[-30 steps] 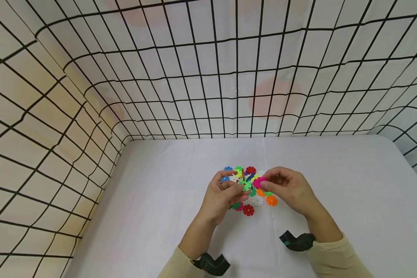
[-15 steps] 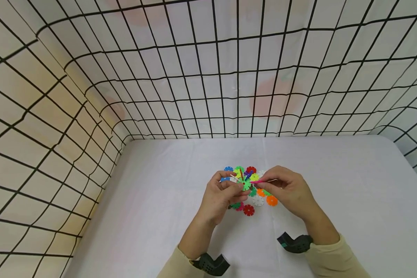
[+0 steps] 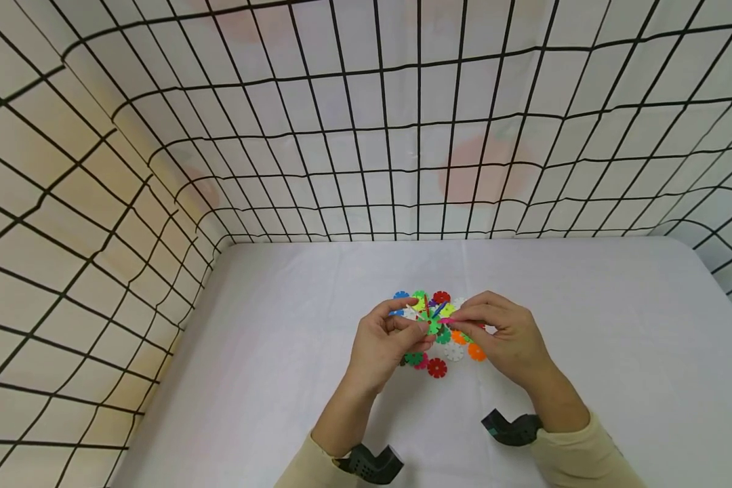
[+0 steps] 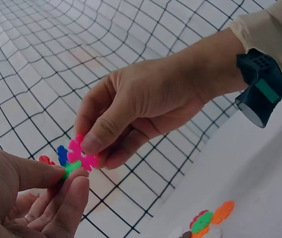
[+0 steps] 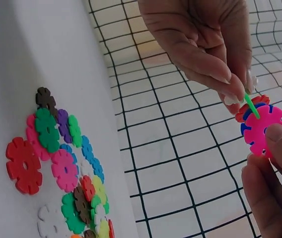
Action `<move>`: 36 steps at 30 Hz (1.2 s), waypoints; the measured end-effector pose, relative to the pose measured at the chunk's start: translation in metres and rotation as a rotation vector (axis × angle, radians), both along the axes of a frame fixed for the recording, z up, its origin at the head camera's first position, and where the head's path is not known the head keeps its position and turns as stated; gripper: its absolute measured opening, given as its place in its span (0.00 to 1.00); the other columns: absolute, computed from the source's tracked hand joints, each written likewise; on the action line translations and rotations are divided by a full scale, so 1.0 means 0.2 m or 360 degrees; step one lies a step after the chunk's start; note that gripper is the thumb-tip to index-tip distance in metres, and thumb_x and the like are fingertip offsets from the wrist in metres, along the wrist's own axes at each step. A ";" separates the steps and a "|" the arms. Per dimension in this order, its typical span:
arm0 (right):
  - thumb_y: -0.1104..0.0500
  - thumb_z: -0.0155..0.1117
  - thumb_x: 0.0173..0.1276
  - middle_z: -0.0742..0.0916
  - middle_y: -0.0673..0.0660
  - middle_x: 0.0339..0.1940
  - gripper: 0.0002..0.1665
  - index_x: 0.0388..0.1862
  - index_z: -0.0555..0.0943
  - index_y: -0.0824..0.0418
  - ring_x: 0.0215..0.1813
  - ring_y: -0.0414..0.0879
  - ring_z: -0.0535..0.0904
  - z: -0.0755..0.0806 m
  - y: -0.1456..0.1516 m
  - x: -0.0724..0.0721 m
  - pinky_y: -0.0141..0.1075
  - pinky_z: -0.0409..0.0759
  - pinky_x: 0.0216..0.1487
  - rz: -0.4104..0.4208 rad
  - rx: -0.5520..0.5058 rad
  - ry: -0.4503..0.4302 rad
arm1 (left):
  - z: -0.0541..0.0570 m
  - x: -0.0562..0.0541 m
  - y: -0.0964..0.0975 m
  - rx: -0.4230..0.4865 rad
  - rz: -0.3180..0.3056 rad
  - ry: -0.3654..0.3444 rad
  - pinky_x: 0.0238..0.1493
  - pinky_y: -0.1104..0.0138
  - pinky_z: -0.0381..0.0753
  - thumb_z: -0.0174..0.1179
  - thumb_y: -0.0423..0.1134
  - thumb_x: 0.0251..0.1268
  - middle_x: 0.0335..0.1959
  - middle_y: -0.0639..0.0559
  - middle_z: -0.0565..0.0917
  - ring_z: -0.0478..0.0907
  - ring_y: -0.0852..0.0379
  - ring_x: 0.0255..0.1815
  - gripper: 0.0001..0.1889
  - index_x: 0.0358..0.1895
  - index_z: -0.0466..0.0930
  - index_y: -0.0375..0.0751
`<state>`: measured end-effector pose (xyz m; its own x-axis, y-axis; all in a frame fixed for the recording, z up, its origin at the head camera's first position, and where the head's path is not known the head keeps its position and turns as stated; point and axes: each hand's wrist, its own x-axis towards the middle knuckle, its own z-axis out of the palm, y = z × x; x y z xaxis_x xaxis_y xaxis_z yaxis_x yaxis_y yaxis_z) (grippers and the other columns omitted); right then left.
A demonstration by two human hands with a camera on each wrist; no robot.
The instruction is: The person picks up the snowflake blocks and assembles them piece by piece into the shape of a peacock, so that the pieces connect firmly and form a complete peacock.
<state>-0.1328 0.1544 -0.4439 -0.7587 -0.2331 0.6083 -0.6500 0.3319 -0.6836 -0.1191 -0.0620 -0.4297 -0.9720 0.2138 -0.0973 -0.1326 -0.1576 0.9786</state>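
Note:
My left hand (image 3: 381,346) pinches a green snowflake disc (image 5: 251,106) between thumb and fingers. Joined to that disc are a blue disc (image 4: 62,154) and a red disc (image 4: 46,160); a white disc (image 5: 251,81) shows partly behind the left fingertips in the right wrist view. Between the thumb and fingers of my right hand (image 3: 515,335) is a pink snowflake disc (image 5: 261,131), its notched edge against the green disc's edge. How deep the two slots mesh, I cannot tell. Both hands are above the loose discs.
Loose snowflake discs of several colours lie under and around the hands, among them a dark red disc (image 3: 437,368), an orange disc (image 3: 477,351) and a green disc (image 3: 413,358). White cloth (image 3: 268,325) covers the table. Black wire mesh (image 3: 396,149) surrounds its back and sides.
The right hand has moved left, and the pink disc has turned from face-on to edge-on in the head view and come against the green disc. The left hand has barely moved.

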 end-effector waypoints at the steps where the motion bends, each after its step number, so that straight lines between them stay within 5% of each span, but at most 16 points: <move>1: 0.78 0.78 0.47 0.88 0.49 0.33 0.19 0.33 0.90 0.58 0.39 0.32 0.82 0.00 0.00 0.00 0.19 0.81 0.40 0.0001 -0.0013 -0.0004 | 0.00 0.00 0.00 -0.0015 -0.0003 0.0004 0.41 0.60 0.89 0.67 0.31 0.67 0.41 0.34 0.88 0.91 0.50 0.36 0.25 0.66 0.74 0.36; 8: 0.80 0.78 0.45 0.88 0.50 0.32 0.21 0.34 0.91 0.60 0.39 0.32 0.83 -0.01 -0.01 0.00 0.19 0.81 0.40 0.0017 -0.0035 0.0050 | 0.00 0.00 0.00 -0.0054 -0.0067 -0.0002 0.41 0.64 0.89 0.66 0.30 0.67 0.41 0.33 0.86 0.91 0.53 0.36 0.25 0.67 0.76 0.38; 13: 0.77 0.79 0.46 0.88 0.49 0.35 0.21 0.36 0.90 0.57 0.39 0.33 0.83 -0.01 0.01 -0.02 0.18 0.81 0.43 0.0005 0.0038 0.0007 | 0.00 0.00 0.00 0.0003 -0.0090 -0.0029 0.42 0.64 0.89 0.65 0.31 0.68 0.39 0.43 0.84 0.91 0.54 0.37 0.26 0.68 0.74 0.38; 18: 0.67 0.77 0.59 0.89 0.50 0.41 0.14 0.44 0.88 0.57 0.40 0.39 0.86 -0.04 0.06 -0.04 0.18 0.81 0.45 -0.0163 0.0251 -0.0323 | -0.01 -0.01 0.00 0.0006 -0.0050 -0.0040 0.47 0.56 0.88 0.65 0.30 0.68 0.36 0.50 0.79 0.91 0.50 0.40 0.27 0.69 0.71 0.34; 26: 0.57 0.72 0.68 0.87 0.55 0.44 0.15 0.52 0.86 0.59 0.45 0.49 0.81 -0.16 0.16 -0.10 0.41 0.84 0.45 -0.0261 0.0680 -0.0964 | -0.03 -0.03 -0.01 0.0008 0.0010 -0.0100 0.50 0.57 0.87 0.66 0.30 0.66 0.38 0.49 0.77 0.90 0.41 0.47 0.25 0.65 0.71 0.34; 31: 0.54 0.72 0.66 0.83 0.55 0.40 0.18 0.53 0.86 0.59 0.42 0.48 0.76 -0.22 0.15 -0.13 0.37 0.76 0.40 -0.0218 0.0914 -0.1087 | -0.04 -0.03 -0.01 0.0028 0.0034 -0.0108 0.48 0.60 0.88 0.65 0.28 0.66 0.38 0.49 0.76 0.91 0.52 0.41 0.28 0.68 0.71 0.37; 36: 0.54 0.73 0.66 0.83 0.56 0.40 0.17 0.51 0.85 0.60 0.41 0.48 0.75 -0.24 0.14 -0.14 0.37 0.75 0.38 -0.0218 0.0925 -0.1100 | -0.04 -0.04 -0.01 0.0050 0.0044 -0.0116 0.46 0.64 0.89 0.65 0.29 0.67 0.42 0.46 0.76 0.91 0.52 0.42 0.27 0.69 0.71 0.40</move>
